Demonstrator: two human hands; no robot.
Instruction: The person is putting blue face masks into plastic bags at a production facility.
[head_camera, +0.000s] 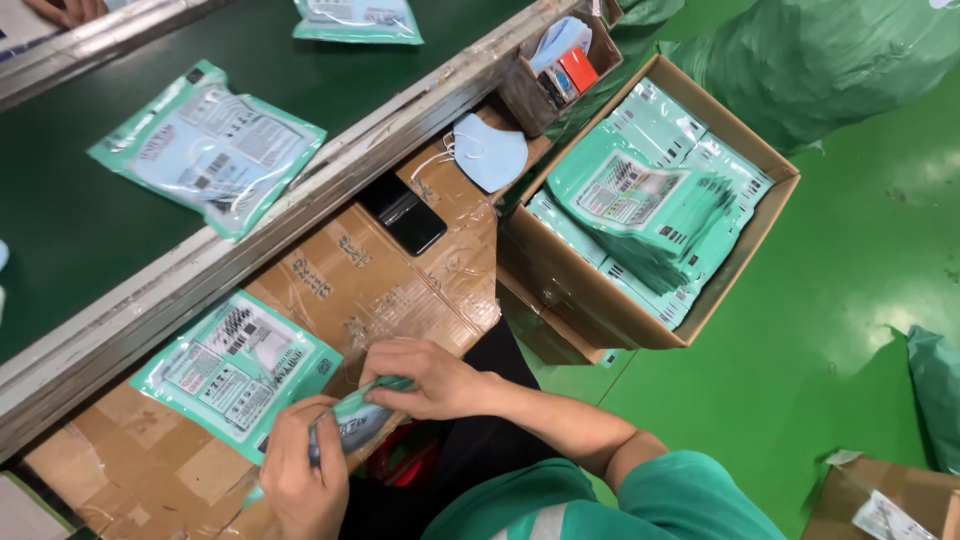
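Observation:
My left hand (300, 475) and my right hand (425, 378) both grip one teal plastic packet (352, 420), held nearly edge-on between them above my lap. My right hand pinches its upper end and my left hand wraps its lower end. Just left of my hands, another flat teal packet (235, 370) with a white printed label lies on a taped cardboard work surface (400, 280).
A dark green conveyor belt (80, 220) carries two more packets (210, 145) (358, 20). An open carton (735, 245) on the right is full of stacked packets. A black phone (403, 213), a blue face mask (490, 152), a small cardboard bin (525, 95) and another person's hand (65, 10) are nearby.

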